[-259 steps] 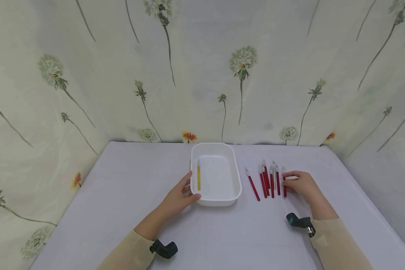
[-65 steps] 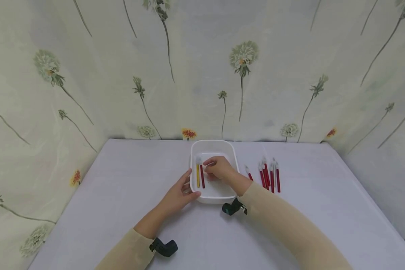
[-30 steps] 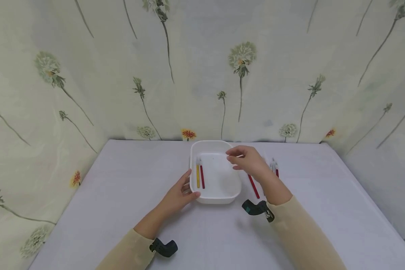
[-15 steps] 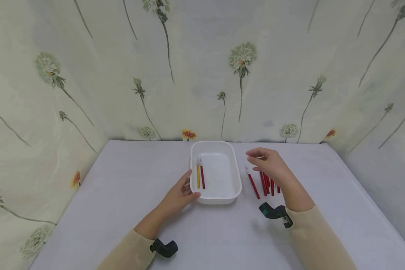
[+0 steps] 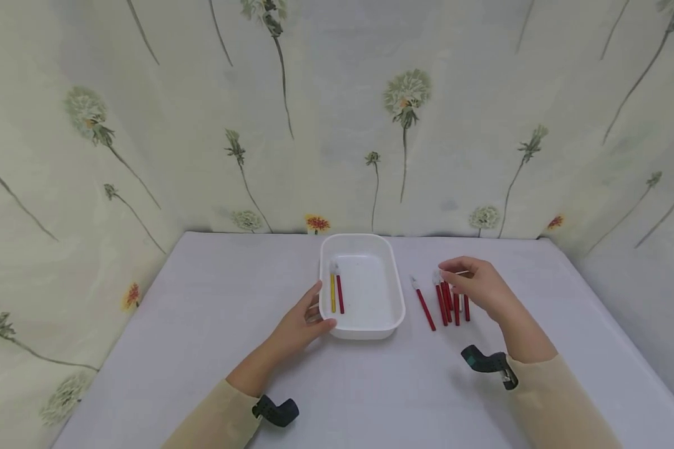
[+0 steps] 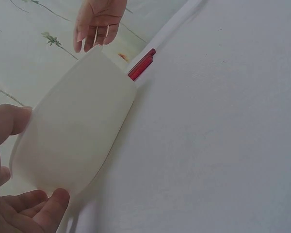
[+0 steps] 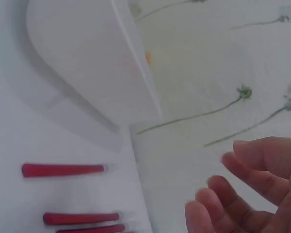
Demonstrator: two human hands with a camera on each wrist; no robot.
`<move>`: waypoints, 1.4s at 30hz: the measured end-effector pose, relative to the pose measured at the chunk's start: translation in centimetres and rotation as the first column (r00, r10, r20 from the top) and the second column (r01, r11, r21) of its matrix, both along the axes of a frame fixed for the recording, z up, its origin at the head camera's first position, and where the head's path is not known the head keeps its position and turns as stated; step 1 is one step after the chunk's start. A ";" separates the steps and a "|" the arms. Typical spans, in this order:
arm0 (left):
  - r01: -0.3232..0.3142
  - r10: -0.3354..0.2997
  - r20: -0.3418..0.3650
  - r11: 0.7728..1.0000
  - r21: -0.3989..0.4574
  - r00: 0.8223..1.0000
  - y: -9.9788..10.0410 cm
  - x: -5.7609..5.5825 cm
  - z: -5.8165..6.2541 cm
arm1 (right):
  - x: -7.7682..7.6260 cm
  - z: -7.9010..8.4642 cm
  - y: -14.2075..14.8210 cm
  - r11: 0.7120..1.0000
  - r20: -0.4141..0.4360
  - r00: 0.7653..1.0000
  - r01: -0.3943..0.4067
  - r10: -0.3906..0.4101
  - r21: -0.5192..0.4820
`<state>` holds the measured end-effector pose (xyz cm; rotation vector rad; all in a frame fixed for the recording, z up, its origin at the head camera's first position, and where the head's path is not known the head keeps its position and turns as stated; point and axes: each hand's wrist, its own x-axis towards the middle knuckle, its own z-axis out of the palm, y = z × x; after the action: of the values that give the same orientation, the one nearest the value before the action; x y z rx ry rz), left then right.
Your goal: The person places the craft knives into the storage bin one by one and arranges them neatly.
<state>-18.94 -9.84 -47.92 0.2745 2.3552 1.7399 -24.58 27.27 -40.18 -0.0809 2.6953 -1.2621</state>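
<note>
A white plastic tray [image 5: 367, 296] stands mid-table. My left hand [image 5: 297, 321] grips its near left corner, thumb at the front and fingers along the side; the left wrist view shows fingers round the tray's wall [image 6: 82, 116]. Inside lie a slim yellow pen-like stick [image 5: 332, 296] and a red pen-like stick [image 5: 340, 296], side by side, clear tips pointing away. My right hand [image 5: 477, 284] hovers over several similar red pen-like sticks [image 5: 457, 310], partly covering them. In the right wrist view, the fingers of my right hand [image 7: 252, 189] are loosely bent around nothing.
A separate red pen-like stick [image 5: 425, 312] lies slanted between the tray and the group. The table has a white cover [image 5: 241, 274]. Behind it hangs a cloth [image 5: 326, 125] printed with dandelions.
A red stick has joined the yellow one in the tray. My right hand has since left the tray and moved right, over the group of sticks. My left hand has kept its grip.
</note>
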 end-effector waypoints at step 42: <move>-0.016 0.016 -0.001 0.999 -0.042 1.000 0.1 0.0 0.1 | -2.0 -6.0 5.9 0.995 0.098 0.991 0.092 -0.095 0.041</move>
<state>-18.93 -9.72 -47.81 0.2506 2.3983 1.6952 -26.57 33.22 -46.21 0.1119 2.6626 -1.2072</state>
